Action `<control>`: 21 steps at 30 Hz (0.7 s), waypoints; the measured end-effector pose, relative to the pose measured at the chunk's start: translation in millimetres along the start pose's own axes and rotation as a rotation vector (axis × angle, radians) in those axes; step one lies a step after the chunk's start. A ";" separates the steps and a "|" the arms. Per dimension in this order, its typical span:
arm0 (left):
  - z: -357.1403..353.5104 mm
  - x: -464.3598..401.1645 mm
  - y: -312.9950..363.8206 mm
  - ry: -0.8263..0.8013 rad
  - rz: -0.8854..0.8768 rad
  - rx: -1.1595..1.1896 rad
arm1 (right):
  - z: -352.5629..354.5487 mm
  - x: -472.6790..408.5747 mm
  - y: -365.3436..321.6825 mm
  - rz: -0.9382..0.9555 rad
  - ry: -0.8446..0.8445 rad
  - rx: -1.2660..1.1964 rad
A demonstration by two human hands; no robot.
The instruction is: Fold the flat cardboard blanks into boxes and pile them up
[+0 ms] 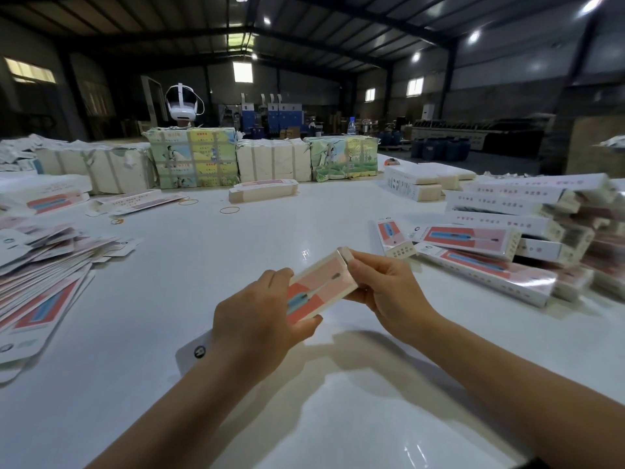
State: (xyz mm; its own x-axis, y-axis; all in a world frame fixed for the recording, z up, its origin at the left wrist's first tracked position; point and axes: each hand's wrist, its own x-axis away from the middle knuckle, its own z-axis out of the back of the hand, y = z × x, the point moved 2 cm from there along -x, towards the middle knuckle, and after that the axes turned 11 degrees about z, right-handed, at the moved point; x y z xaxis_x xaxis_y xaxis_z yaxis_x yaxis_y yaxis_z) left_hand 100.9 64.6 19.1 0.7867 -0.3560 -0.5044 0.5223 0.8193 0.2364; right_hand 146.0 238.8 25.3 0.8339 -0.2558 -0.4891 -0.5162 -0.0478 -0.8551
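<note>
A: Where's the box?

B: The box (321,286) is up off the table (209,265), held between both hands near the middle of the view. It is long, pink and red with a blue picture on top, and tilts up to the right.

A: How are the hands on it?

B: The left hand (260,316) is wrapped round the near end, thumb on the lower edge and fingers curled over the upper edge. The right hand (385,286) grips the far end, with its fingertips (355,262) pinching the small white end flap (344,253).

A: And around it?

B: To the right lies a pile (507,242) of folded boxes, stacked unevenly. To the left, a fanned heap of blanks (44,269) lies flat on the table. One white tab (194,352) shows under the left wrist.

A: Further back?

B: A short stack (263,191) of blanks, a few rubber bands (229,209), and a row of strapped bundles (192,157). A white headset (182,103) sits behind them.
</note>
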 end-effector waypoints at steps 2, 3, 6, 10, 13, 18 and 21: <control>0.8 1.2 -0.2 0.019 -0.008 -0.011 | 0.0 0.4 0.5 -0.001 -0.016 0.011; 1.6 1.5 -0.1 0.033 -0.015 -0.028 | -0.2 0.4 1.4 0.001 -0.021 0.028; 4.6 1.6 2.3 0.025 -0.048 -0.113 | -0.9 0.9 2.9 0.003 -0.043 0.107; 3.6 2.0 6.6 0.107 -0.126 -0.171 | -2.9 6.0 1.3 0.106 -0.084 0.452; 2.5 2.5 9.6 0.107 -0.112 -0.177 | -5.3 11.2 1.5 0.191 -0.101 0.705; 3.9 4.0 9.1 0.085 -0.078 -0.145 | -16.4 19.4 4.5 0.194 -0.232 0.817; 4.3 2.1 1.4 0.062 -0.042 -0.117 | -16.1 20.2 8.4 -0.007 -0.384 0.552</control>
State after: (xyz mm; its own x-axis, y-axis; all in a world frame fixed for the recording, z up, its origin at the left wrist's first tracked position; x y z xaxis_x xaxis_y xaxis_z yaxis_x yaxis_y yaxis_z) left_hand 104.7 63.1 22.0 0.7414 -0.3657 -0.5627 0.5097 0.8523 0.1176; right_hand 155.4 217.7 11.0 0.9000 0.1092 -0.4220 -0.4197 0.4786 -0.7712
